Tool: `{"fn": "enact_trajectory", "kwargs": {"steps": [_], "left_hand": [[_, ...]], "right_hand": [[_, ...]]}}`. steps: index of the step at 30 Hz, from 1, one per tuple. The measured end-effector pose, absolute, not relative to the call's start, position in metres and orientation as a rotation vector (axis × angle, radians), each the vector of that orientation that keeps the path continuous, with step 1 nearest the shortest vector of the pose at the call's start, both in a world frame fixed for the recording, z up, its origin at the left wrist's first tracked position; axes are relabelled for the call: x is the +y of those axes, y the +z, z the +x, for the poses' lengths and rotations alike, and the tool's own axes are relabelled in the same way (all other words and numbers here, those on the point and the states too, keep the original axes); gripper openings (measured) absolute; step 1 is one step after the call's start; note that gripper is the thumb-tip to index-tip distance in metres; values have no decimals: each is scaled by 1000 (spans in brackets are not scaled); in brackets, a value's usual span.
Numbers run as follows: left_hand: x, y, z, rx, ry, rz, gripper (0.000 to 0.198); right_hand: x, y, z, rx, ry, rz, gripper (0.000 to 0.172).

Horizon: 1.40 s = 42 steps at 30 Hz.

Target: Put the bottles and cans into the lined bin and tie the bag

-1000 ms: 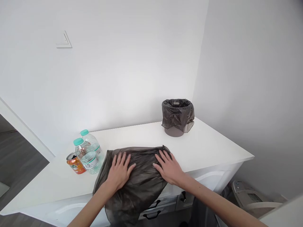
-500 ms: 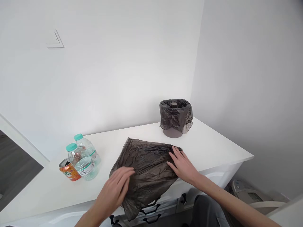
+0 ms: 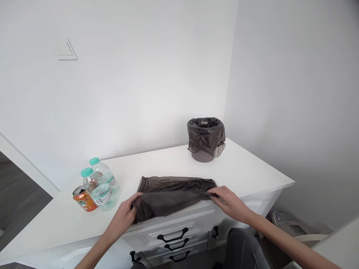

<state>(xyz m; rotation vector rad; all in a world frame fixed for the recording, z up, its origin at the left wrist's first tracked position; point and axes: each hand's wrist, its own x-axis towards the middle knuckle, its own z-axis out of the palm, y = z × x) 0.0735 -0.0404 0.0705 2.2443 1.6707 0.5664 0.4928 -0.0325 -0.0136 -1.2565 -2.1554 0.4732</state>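
Note:
A thin black garbage bag [image 3: 174, 203] lies across the front edge of the white counter, its near part lifted and folded up over the rest. At its left end my left hand [image 3: 126, 212] pinches the folded edge between thumb and fingers. My right hand [image 3: 228, 201] grips the other end of that same edge, so the fold is stretched between both hands. Behind the bag, toward the corner, stands a small bin [image 3: 206, 140] lined with a similar black bag turned down over its rim.
On the left of the counter [image 3: 53, 228] stand two clear plastic bottles [image 3: 101, 190] with green caps and an orange drink can [image 3: 85, 200]. Drawers with black handles [image 3: 173, 236] are below the front edge. An appliance [image 3: 286, 222] sits on the floor at right.
Both hands have gone from lying on the spread bag to gripping its edge. The bag's near part, which hung over the drawers, has been raised and folded back onto the counter.

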Motion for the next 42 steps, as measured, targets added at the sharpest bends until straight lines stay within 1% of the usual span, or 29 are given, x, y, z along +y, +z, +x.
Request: {"fn": "enact_trajectory", "kwargs": {"steps": [3, 4, 6, 7, 9, 11, 13, 14, 16, 18, 20, 23, 25, 26, 28, 30, 32, 35, 37, 39, 40, 42], "left_hand": [[-7, 89, 88, 2021, 515, 2213, 38], [1, 92, 92, 2102, 529, 2217, 37], [9, 95, 103, 2195, 596, 2263, 44], [8, 94, 111, 2200, 639, 2322, 47], [5, 90, 132, 2061, 710, 2549, 49], [3, 78, 154, 1776, 682, 2810, 47], [8, 59, 169, 1564, 543, 2937, 49], [12, 47, 173, 1542, 465, 2932, 51], [21, 25, 167, 1598, 358, 2873, 57], [27, 9, 148, 1688, 331, 2816, 60], [27, 4, 124, 1760, 334, 2781, 59], [16, 9, 96, 1820, 382, 2780, 54], [4, 14, 92, 1791, 469, 2818, 49], [-2, 16, 95, 1752, 513, 2837, 47], [-15, 17, 106, 1638, 530, 2864, 46], [-26, 16, 122, 1508, 436, 2875, 49], [-34, 17, 139, 1340, 322, 2905, 51], [-43, 20, 162, 1029, 234, 2973, 48], [-50, 22, 171, 933, 224, 2984, 42], [-58, 24, 173, 944, 247, 2975, 34], [-63, 25, 170, 964, 271, 2970, 32], [-73, 25, 160, 1000, 344, 2966, 31]], "right_hand": [[-10, 7, 479, -2054, 590, -1474, 37], [-3, 14, 473, -2055, 578, -1577, 35], [5, 26, 457, -2066, 407, -1739, 34], [5, 30, 449, -2079, 271, -1740, 36], [3, 35, 431, -2122, 29, -1557, 42], [1, 31, 415, -2192, -61, -1309, 44], [5, 19, 406, -2284, -28, -1205, 48], [9, 11, 404, -2333, 4, -1212, 51], [18, -7, 408, -2418, 82, -1288, 59], [25, -22, 418, -2461, 141, -1371, 62], [29, -29, 432, -2430, 132, -1443, 60], [26, -24, 452, -2292, 62, -1581, 52], [20, -10, 461, -2230, 168, -1685, 45], [14, -1, 464, -2214, 296, -1723, 43], [-1, 24, 467, -2171, 669, -1700, 45], [-21, 54, 461, -2058, 1051, -1510, 47], [-39, 85, 445, -1873, 1333, -1241, 46], [-46, 115, 403, -1647, 1518, -1026, 45], [-33, 115, 370, -1499, 1618, -1001, 41], [-9, 101, 342, -1449, 1604, -1061, 41], [4, 90, 331, -1467, 1567, -1129, 46], [25, 67, 319, -1581, 1591, -1184, 63]]}}
